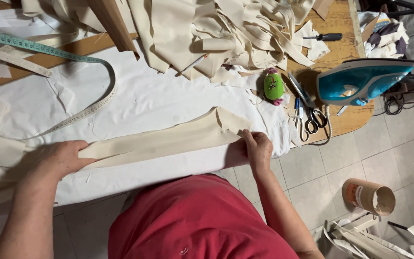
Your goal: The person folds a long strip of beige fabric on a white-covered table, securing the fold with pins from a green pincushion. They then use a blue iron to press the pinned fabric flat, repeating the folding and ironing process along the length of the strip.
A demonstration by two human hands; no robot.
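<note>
Room: a sewing workroom with a pale tiled floor (341, 168) and a wooden tabletop (346, 48) covered mostly by a white cloth (159, 96).
Cream fabric strip (168, 139): a long folded band lying flat near the tabletop's near edge, stretched between both hands.
Left hand (61, 158): palm down with fingers together, pressing the strip's left end onto the white cloth.
Right hand (258, 148): fingers curled, pinching the strip's right end close to the tabletop's near right corner.
Measuring tape (49, 50): a teal and white loop curling over the left part of the tabletop.
Fabric heap (226, 33): cream strips piled along the far edge.
Pincushion (274, 86): green, just beyond the right hand.
Scissors (307, 115): lying beside the pincushion toward the right edge.
Iron (360, 81): teal and white, at the right edge.
Screwdriver (323, 37): black-handled, at the far right corner.
Cardboard tube (369, 196): lying on the floor.
</note>
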